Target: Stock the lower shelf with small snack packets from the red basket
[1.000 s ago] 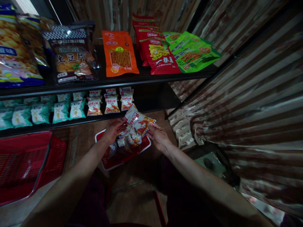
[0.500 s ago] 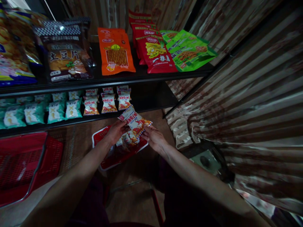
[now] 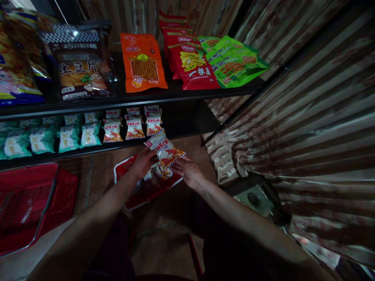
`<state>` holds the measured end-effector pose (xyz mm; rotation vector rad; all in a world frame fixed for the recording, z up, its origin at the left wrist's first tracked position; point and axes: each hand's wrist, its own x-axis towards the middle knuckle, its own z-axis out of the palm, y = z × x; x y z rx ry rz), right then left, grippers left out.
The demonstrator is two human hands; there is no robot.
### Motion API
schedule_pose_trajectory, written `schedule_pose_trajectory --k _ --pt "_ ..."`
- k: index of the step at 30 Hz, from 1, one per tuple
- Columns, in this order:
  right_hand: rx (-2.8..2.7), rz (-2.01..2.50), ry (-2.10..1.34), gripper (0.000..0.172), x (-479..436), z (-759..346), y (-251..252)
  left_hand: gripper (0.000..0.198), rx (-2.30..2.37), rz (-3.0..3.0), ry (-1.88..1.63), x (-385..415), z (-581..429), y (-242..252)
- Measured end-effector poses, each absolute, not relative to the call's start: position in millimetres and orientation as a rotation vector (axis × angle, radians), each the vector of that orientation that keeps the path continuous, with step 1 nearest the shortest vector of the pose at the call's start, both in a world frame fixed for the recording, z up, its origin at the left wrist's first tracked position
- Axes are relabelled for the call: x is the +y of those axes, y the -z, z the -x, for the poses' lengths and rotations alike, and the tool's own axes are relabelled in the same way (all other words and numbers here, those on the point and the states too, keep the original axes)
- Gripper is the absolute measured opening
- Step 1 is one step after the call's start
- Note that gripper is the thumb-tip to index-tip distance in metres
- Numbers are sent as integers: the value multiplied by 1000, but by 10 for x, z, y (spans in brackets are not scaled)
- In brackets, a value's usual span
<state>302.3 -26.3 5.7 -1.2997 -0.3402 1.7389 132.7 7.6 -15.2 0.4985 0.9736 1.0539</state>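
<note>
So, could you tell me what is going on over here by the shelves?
A person is working low down at a stocked shelf. Their left hand and right hand together hold a few red-and-white snack packets just above a red tray on the floor, which has more of them in it. Rows of matching packets stand on the lower shelf just behind, next to teal packets. A red basket sits on the floor to the left.

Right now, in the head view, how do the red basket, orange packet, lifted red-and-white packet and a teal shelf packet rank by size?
1. red basket
2. orange packet
3. lifted red-and-white packet and teal shelf packet look alike; the lifted one is nearer, so unranked.
</note>
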Motion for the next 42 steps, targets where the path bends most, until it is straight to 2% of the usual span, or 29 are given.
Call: schedule_pose_trajectory --k 6,21,37,42 --pt "-348 1295 -1742 13 -288 -3007 51 37 964 -516 -1072 55 -1289 116" --pt "-283 1251 -1744 10 -352 -2883 111 42 932 -564 -1047 -77 -1201 56" --pt "-296 1344 -1717 20 -226 -2704 335 45 996 -586 -1132 -35 -1046 273" --pt "-354 1294 -1742 24 -201 -2647 260 42 1023 -628 -1148 -25 -915 316"
